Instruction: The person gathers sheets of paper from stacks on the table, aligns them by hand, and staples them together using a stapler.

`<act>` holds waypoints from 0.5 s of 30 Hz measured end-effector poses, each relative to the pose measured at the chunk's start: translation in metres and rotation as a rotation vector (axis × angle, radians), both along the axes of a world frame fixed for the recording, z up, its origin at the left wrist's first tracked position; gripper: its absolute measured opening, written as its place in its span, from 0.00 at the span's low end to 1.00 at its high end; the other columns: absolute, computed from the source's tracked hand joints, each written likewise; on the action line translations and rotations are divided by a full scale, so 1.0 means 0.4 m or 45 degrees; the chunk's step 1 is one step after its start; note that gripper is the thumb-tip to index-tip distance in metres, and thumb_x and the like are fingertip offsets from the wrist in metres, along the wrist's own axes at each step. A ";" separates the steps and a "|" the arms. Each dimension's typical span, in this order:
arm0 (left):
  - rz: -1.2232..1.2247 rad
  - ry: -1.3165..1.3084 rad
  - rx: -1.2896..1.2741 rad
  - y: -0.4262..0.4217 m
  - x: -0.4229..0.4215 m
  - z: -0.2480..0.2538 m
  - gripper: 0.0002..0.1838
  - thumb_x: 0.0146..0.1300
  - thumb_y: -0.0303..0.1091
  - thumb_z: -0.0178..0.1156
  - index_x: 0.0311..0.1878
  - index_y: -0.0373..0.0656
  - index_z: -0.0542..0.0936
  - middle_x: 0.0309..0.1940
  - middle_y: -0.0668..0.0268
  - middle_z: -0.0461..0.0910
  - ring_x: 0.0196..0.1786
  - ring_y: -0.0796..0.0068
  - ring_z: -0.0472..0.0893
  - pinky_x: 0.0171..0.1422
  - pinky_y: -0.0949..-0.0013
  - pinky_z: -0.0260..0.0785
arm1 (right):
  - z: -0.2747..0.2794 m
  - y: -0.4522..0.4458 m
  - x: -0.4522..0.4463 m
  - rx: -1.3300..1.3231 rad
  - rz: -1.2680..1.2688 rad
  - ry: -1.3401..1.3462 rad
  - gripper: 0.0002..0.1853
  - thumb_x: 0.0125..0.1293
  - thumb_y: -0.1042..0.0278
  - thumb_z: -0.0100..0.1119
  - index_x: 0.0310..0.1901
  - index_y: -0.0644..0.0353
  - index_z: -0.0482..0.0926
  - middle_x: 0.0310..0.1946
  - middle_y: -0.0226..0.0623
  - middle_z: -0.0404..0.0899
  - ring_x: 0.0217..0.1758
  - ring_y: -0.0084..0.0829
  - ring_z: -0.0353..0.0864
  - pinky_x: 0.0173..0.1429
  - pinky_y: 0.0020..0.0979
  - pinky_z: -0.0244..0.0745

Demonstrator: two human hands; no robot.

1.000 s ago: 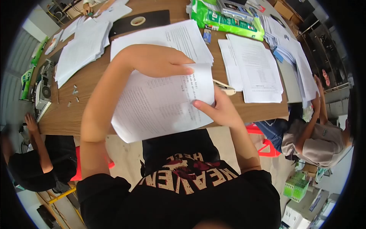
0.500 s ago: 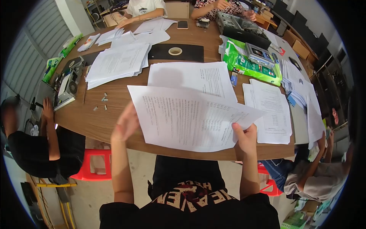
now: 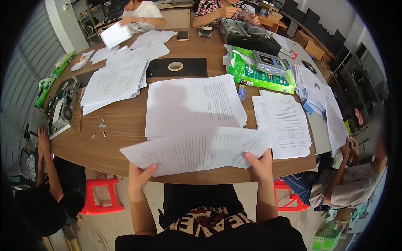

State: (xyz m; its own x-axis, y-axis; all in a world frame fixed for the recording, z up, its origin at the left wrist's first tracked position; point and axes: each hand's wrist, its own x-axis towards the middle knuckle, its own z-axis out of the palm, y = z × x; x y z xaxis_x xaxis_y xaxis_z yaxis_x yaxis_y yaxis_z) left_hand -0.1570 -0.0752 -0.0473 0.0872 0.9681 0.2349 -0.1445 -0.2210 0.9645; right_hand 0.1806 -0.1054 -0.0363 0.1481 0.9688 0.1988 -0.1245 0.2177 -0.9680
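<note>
Both of my hands hold printed sheets point(image 3: 197, 151) at the table's front edge. My left hand point(image 3: 141, 175) grips the lower left corner, thumb on top. At the right end, my right hand point(image 3: 260, 164) pinches the sheets with its thumb over them. Their far edge overlaps a paper stack point(image 3: 184, 104) lying just behind. Another printed stack point(image 3: 289, 125) rests on the table to the right, close to my right hand. I cannot make out how many sheets I hold.
Left of centre lies a paper pile point(image 3: 115, 81). Tape point(image 3: 175, 66) sits on a black panel. A green bag point(image 3: 259, 77) carries a metal device. Small metal pieces point(image 3: 102, 125), an opened device point(image 3: 65, 108) and a phone point(image 3: 182, 35) are on the table. Other people sit around.
The held sheets were turned over and spread out, then lowered toward the table's front edge. My left hand has taken hold of their left corner. A person across the table has raised a white sheet.
</note>
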 end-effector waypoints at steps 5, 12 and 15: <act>-0.073 0.226 0.027 -0.030 -0.037 -0.001 0.13 0.56 0.21 0.57 0.46 0.32 0.76 0.39 0.64 0.79 0.42 0.77 0.75 0.48 0.74 0.66 | -0.008 -0.006 0.014 -0.033 0.062 0.009 0.17 0.54 0.78 0.62 0.47 0.69 0.73 0.38 0.35 0.79 0.41 0.22 0.76 0.46 0.26 0.71; 0.106 0.201 -0.024 -0.036 -0.013 0.014 0.13 0.58 0.22 0.56 0.47 0.32 0.74 0.40 0.65 0.77 0.44 0.77 0.74 0.50 0.73 0.66 | -0.003 -0.011 0.013 -0.048 0.072 -0.104 0.17 0.56 0.76 0.62 0.47 0.70 0.72 0.40 0.35 0.78 0.43 0.21 0.74 0.46 0.25 0.70; 0.141 0.206 -0.027 -0.027 -0.017 0.027 0.15 0.58 0.22 0.55 0.50 0.32 0.72 0.44 0.64 0.76 0.47 0.76 0.74 0.52 0.71 0.65 | 0.030 -0.013 0.016 -0.137 0.125 -0.211 0.15 0.57 0.75 0.61 0.46 0.69 0.73 0.39 0.34 0.78 0.43 0.21 0.74 0.46 0.25 0.69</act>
State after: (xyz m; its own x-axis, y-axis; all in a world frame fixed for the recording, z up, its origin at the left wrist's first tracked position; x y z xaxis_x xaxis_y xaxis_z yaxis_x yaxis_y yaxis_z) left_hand -0.1636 -0.0861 -0.0366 0.0147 0.9785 0.2058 0.0366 -0.2062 0.9778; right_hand 0.1871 -0.1108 -0.0243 0.0259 0.9939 0.1075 0.0226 0.1069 -0.9940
